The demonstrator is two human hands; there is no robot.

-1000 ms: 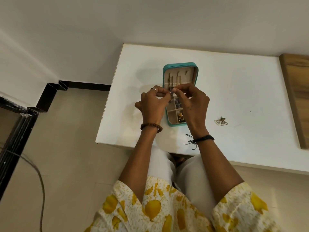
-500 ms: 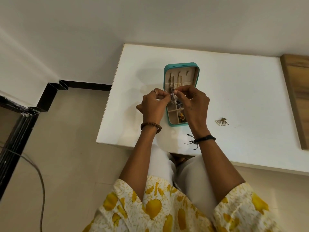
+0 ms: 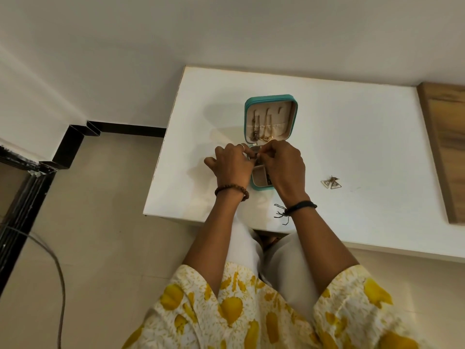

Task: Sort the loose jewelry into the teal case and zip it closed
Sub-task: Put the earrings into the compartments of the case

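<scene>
Teal case (image 3: 271, 99) open, frame centre, on bench (image 3: 352, 137). Left hand (image 3: 232, 163), right hand (image 3: 285, 167) together, pinching tiny piece (type unclear) above tray. Risk: slips, bounces off. Triangle earrings (image 3: 331, 183) unsorted at right.

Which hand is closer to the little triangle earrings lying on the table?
The right hand. It is over the open teal case, with the triangle earrings lying apart on its outer side. The left hand is on the case's other side, farther away.
</scene>
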